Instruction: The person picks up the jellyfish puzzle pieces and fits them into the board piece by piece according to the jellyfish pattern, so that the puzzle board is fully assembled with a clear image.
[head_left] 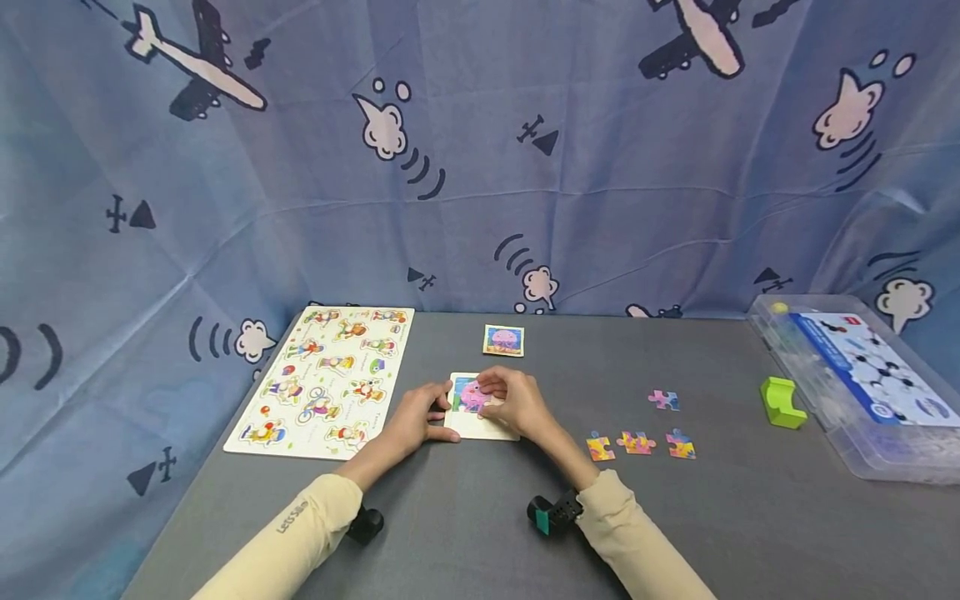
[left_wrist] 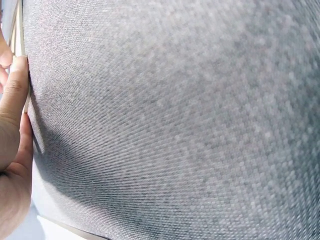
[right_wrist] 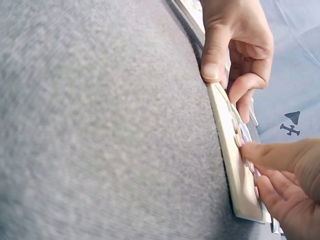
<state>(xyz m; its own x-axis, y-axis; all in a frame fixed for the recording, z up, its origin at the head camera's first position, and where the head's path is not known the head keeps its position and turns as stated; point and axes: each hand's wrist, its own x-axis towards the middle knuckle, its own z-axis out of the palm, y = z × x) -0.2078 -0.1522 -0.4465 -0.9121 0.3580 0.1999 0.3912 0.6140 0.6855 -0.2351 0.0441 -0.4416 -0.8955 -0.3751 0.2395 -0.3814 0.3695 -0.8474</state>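
Note:
A small white puzzle board (head_left: 483, 428) with a partly assembled pink cartoon picture lies flat on the table. My left hand (head_left: 414, 419) holds its left side, thumb at the near corner and fingers curled along the edge; the right wrist view shows this left hand (right_wrist: 237, 47) too. Over the picture, my right hand (head_left: 517, 403) pinches a jigsaw piece (right_wrist: 245, 142) between thumb and fingers, against the board. Most of that piece is hidden by the fingers. In the left wrist view, only the left hand's thumb (left_wrist: 15, 90) and part of the palm appear beside the board's edge.
Several loose jigsaw pieces (head_left: 637, 443) lie right of the right hand. Behind the board sits a small picture card (head_left: 503, 341). A large illustrated puzzle board (head_left: 330, 379) is at left. A green block (head_left: 782, 403) and a clear plastic case (head_left: 847, 454) stand at right.

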